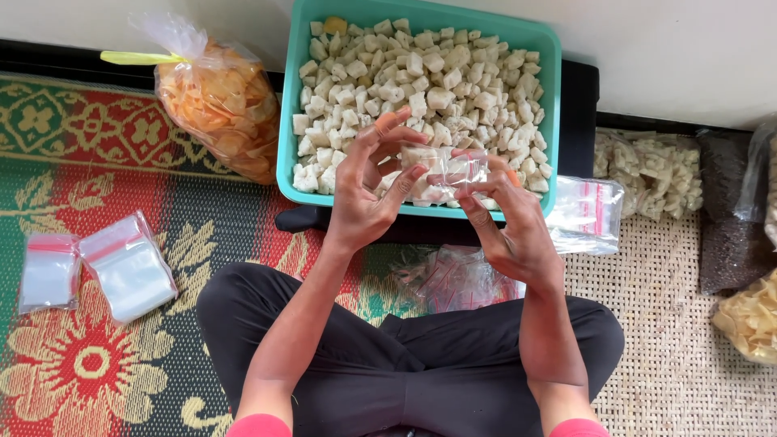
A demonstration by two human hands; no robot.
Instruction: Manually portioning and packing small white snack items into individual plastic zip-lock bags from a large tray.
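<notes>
A: Two hands on one small clear bag (pixel 447 172) — left hand (pixel 368 190) pinching its left end, right hand (pixel 506 222) its right.
B: Axis?
A: Horizontal, spanning both grips — over the teal tray's (pixel 285 129) near rim, pale chunks (pixel 421 77) behind.

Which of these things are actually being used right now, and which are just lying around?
In use:
- small clear bag of pale pieces, held between left hand and right hand
- teal tray of pale cubes

Lying about:
- tied bag of orange crisps
- stacks of empty clear bags
- filled bags on the woven mat
</notes>
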